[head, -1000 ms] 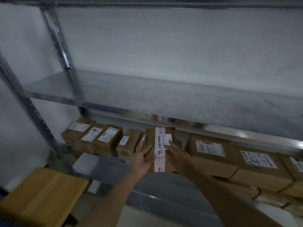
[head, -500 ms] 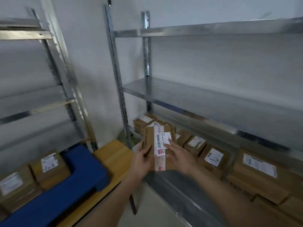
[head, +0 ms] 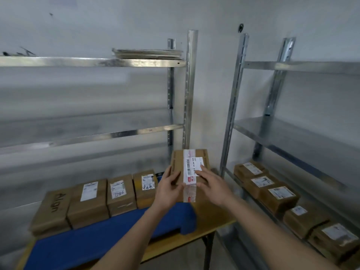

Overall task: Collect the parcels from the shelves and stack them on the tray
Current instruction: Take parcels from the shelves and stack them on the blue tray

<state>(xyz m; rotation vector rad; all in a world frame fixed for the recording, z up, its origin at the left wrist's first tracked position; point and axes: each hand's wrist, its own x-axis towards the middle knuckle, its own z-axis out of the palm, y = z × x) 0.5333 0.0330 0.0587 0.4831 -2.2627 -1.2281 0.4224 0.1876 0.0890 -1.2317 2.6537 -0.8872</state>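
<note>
Fingers of both hands — left hand (head: pixel 169 189), right hand (head: pixel 213 187) — gripping parcel (head: pixel 178 162) edges, above blue tray (head: pixel 93 236) right end.

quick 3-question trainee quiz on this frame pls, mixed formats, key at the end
1. True or false: the held parcel already rests on the blue tray.
2. How many parcels stand in the row on the tray? A) two B) four C) six
3. Fill in: the number handwritten on one tray parcel's label is ____.

Key
1. False: the left hand and right hand hold it between them in the air, above the tray's right end.
2. B
3. 7786
</note>
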